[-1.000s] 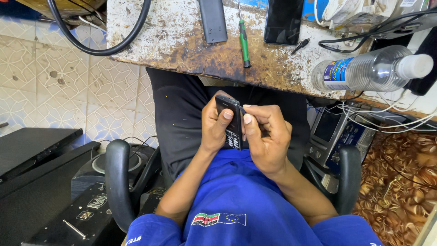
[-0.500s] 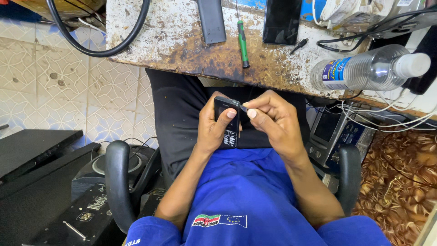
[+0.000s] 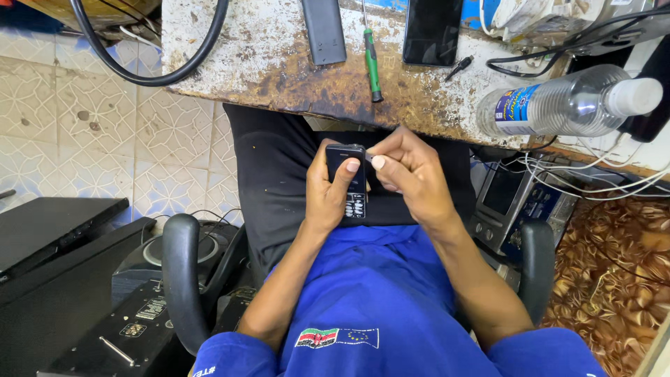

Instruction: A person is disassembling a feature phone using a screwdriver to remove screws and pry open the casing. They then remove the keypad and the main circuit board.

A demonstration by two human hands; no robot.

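Observation:
A small black keypad phone [image 3: 349, 178] is held upright over my lap. My left hand [image 3: 328, 192] wraps around it from the left, thumb lying across its dark screen. My right hand [image 3: 412, 178] is beside it on the right, thumb and fingertips pinched together at the phone's top right edge; whether they hold anything small I cannot tell. I wear a blue shirt and dark trousers, seated in a chair with black armrests [image 3: 183, 279].
A worn, rusty worktop [image 3: 279, 63] lies ahead with a green screwdriver [image 3: 373, 59], a black smartphone [image 3: 433, 31], a dark slab [image 3: 323, 31], a thick black cable [image 3: 167, 70] and a lying plastic water bottle [image 3: 565, 101]. Black audio gear [image 3: 84, 307] stands left; a grey device and wires [image 3: 509, 195] right.
My right hand has lifted off the front of the phone and shifted to its top right edge. The phone now faces me more squarely, screen and keypad visible.

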